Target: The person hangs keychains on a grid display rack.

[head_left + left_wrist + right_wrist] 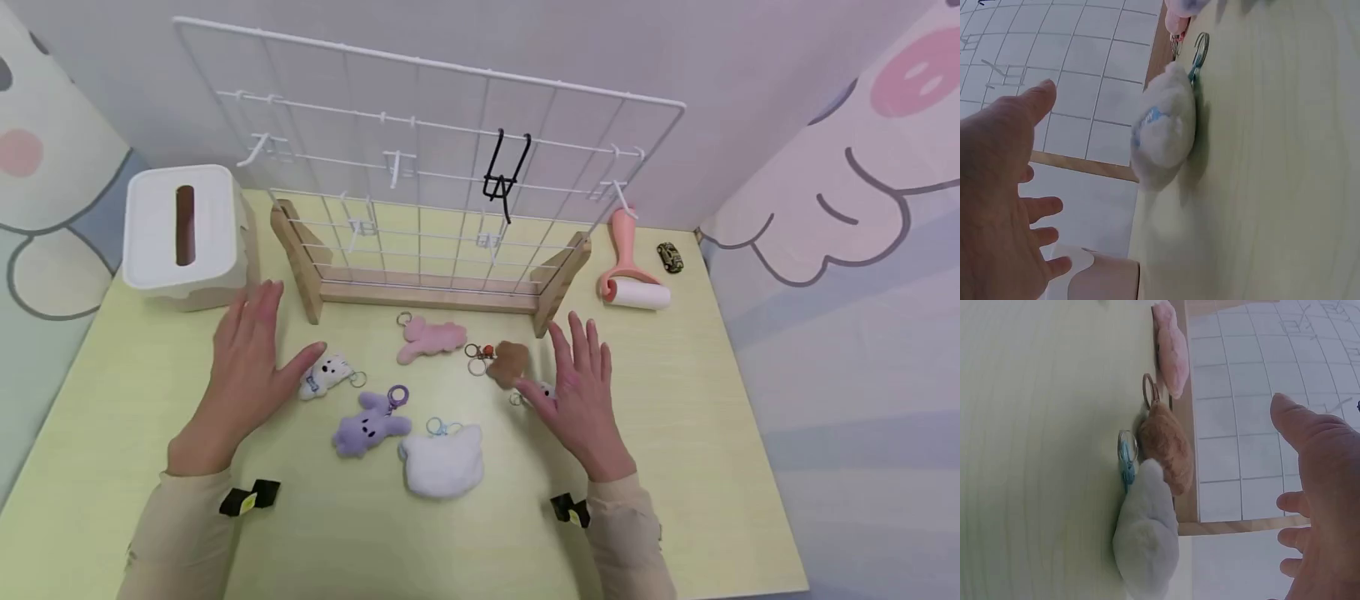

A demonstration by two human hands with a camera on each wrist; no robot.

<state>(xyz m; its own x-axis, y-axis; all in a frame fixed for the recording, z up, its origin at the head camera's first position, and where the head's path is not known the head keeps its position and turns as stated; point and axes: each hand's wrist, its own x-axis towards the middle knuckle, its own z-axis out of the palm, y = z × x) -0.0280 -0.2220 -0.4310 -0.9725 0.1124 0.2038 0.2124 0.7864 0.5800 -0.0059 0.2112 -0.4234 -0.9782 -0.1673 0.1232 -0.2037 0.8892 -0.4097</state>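
My left hand [251, 375] is held with fingers straight and thumb spread, holding nothing. Its thumb overlaps a white plush keychain [327, 375] in the head view; the left wrist view shows this plush [1166, 125] apart from the hand. My right hand [581, 392], also with straight fingers, partly hides another white plush keychain [545, 390]. Beside that one lies a brown plush keychain [509, 364]. Between the hands are a pink plush keychain [433, 337], a purple plush keychain [370, 425] and a larger white plush keychain [444, 462], each with a ring.
Behind the plushes stands a white wire grid rack [450, 179] on a wooden base [427, 296], with several white hooks and a black hook [501, 179]. A white tissue box [183, 233] is at left. A pink-handled lint roller [636, 292] and toy car [670, 257] lie at right.
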